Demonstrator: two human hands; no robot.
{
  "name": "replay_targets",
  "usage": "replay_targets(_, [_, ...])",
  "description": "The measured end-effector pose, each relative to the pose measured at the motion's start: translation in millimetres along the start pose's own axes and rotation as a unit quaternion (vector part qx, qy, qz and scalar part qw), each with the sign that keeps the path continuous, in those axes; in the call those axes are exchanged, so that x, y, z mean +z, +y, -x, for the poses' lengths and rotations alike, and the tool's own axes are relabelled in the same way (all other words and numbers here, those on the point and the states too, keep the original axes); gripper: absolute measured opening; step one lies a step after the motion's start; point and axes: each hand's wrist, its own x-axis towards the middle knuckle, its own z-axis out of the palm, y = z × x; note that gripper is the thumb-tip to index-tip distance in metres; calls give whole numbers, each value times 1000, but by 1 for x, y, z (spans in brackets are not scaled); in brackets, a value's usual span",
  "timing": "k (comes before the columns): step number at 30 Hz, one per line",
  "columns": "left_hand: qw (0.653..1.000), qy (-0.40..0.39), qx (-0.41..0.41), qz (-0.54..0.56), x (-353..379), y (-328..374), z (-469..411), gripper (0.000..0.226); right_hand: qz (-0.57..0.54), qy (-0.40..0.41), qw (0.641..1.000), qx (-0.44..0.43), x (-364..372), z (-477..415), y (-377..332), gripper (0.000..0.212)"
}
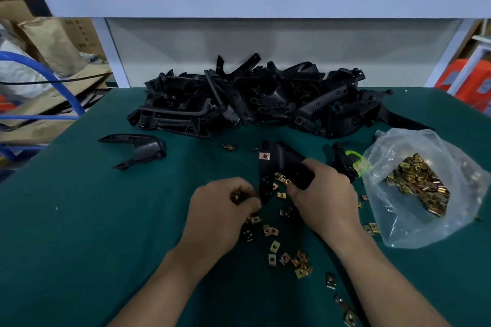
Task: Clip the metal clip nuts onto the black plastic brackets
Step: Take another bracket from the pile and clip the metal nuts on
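My right hand [322, 198] grips a black plastic bracket [285, 164] above the green table. One metal clip nut [265, 156] sits on the bracket's upper left end. My left hand [225, 207] pinches a small clip nut [236, 198] right beside the bracket's lower arm; whether it touches the arm I cannot tell. Several loose brass-coloured clip nuts [285, 257] lie scattered on the table under and in front of my hands.
A big pile of black brackets [249, 98] fills the back of the green table [79, 233]. A single bracket [135, 148] lies apart at the left. A clear plastic bag of clip nuts [417, 186] sits at the right, another bracket [342, 162] beside it.
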Motion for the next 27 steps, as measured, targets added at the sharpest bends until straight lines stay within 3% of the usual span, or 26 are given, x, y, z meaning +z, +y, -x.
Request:
replay_targets(8, [976,-7,-79,201,1,0,-4,29,-10,-1,1000,-3,0,1,1,23])
replay_targets(13, [959,-3,-82,271,2,0,-5,35,-2,8,1000,-8,0,1,2,21])
replay_targets(27, [980,-27,-63,186,5,-5,-5,24,-11,-7,1000,-23,3,2,1,23])
